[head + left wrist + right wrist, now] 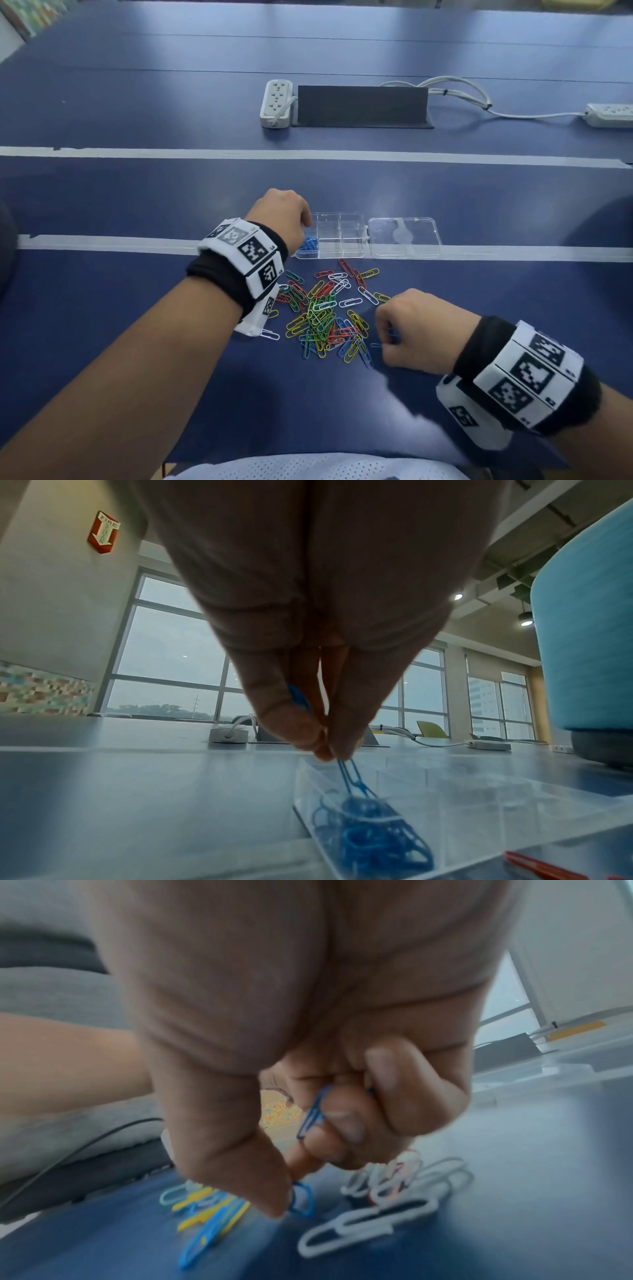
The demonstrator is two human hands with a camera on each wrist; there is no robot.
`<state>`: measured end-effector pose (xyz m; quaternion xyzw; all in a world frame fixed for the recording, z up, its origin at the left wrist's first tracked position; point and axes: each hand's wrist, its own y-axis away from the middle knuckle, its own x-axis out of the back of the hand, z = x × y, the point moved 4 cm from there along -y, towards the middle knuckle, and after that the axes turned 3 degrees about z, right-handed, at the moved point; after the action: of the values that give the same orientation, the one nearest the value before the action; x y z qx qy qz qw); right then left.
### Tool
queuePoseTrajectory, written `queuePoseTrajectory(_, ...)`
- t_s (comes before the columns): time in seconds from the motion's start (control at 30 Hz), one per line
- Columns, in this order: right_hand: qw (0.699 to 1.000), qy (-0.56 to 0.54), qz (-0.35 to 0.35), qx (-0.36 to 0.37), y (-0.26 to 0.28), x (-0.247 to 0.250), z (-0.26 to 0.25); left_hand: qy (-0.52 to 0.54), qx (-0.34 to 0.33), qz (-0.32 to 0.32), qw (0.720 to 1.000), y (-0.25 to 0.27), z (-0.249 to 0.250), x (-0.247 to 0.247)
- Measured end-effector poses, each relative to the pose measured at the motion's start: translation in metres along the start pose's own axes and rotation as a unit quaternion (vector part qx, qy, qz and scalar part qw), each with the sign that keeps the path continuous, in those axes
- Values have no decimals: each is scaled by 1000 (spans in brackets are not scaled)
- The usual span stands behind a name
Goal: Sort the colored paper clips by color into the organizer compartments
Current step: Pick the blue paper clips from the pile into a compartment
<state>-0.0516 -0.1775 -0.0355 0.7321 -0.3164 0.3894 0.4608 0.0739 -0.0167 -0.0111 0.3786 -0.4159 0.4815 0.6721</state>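
Nearest me, my right hand [416, 334] sits at the right edge of the heap of paper clips [325, 320] on the bench [137, 205]. Its fingers [346, 1126] are curled in with a blue clip [313, 1114] tucked among them, and thumb and forefinger are closed on a second blue clip [303, 1200] whose lower end is at or just above the bench; I cannot tell if it has lifted clear.

Beyond the heap stands the clear organizer [337, 236], its lid [406, 236] lying open to the right. My left hand [284, 214] is the one at the box, over its left end. Those fingers [298, 723] are pressed together on a blue clip [349, 773] that hangs long axis downward, straight above the near-left compartment holding the other blue clips [373, 837]. I judge that only letting go is needed.
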Motion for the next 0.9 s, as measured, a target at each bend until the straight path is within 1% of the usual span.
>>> queuePoseTrajectory(0.17,994,-100,17,-28,-3,25,5,56,5,6,998,-2,5,1)
queuePoseTrajectory(0.27,980,-186,47,-47,-19,43,8,99,26,11,995,0,4,4)
queuePoseTrajectory(0.33,971,-221,73,-55,-37,52,8,122,44,8,991,1,3,3)
queuePoseTrajectory(0.43,967,-232,85,-60,-67,62,3,179,71,-2,981,5,-1,0)
queuePoseTrajectory(0.53,960,-250,101,-78,-91,71,-8,223,85,6,971,8,-5,0)
queuePoseTrajectory(0.63,951,-270,115,-95,-107,77,-17,233,87,17,968,11,-9,1)
queuePoseTrajectory(0.77,956,-249,108,-113,-119,79,-27,218,80,24,972,15,-15,3)
queuePoseTrajectory(0.9,964,-218,100,-113,-121,85,-35,219,72,17,973,15,-17,1)
